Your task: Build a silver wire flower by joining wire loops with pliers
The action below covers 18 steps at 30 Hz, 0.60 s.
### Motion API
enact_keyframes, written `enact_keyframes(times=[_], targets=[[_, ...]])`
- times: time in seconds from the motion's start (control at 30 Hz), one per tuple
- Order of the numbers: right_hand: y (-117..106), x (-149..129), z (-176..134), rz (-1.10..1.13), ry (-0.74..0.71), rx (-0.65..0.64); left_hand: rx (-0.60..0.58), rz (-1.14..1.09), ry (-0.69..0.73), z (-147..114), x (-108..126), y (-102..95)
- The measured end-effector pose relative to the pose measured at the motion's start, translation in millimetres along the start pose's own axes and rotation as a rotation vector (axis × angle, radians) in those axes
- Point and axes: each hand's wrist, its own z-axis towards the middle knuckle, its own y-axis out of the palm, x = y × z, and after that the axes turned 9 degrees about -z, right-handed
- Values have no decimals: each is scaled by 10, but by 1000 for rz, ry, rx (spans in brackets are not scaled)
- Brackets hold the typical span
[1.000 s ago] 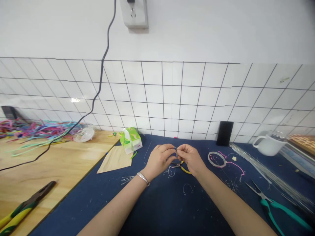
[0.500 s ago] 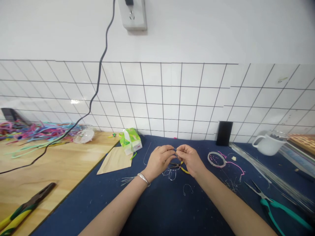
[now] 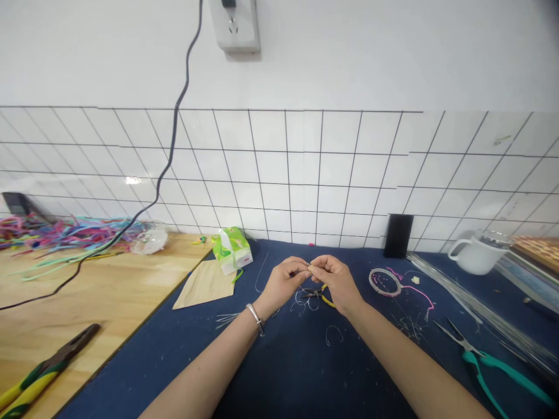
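Note:
My left hand (image 3: 286,283) and my right hand (image 3: 337,283) meet over the dark blue cloth, thumbs and forefingers pinched on a short piece of thin metal wire (image 3: 308,266). Most of that wire is hidden behind the fingertips. Below the hands lie bent loops of silvery wire (image 3: 299,304) and yellow-handled pliers (image 3: 326,295), partly covered by my right hand. A hooked bit of wire (image 3: 334,335) rests nearer to me. Around my left wrist is a silver bangle (image 3: 255,319).
On the right are teal-handled pliers (image 3: 476,354), a bundle of straight wires (image 3: 463,297), a round dish (image 3: 371,283) with pink beads and a white mug (image 3: 474,256). A green tissue pack (image 3: 231,250), a beige cloth (image 3: 203,286) and yellow-green pliers (image 3: 48,368) are leftward.
My fingertips have come closer together, and my left hand has turned slightly. The wire between them shows less than before. Things on the cloth look mostly unmoved.

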Motion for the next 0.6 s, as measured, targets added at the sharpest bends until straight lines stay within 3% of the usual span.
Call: enact_keyframes(times=[0.27,0.6], targets=[[43,20,-11,8,-77,-3,131,-16,11,6,-10,-3],[33,22,-13,-60,-83,51,114,3,35,-1,2,-7]])
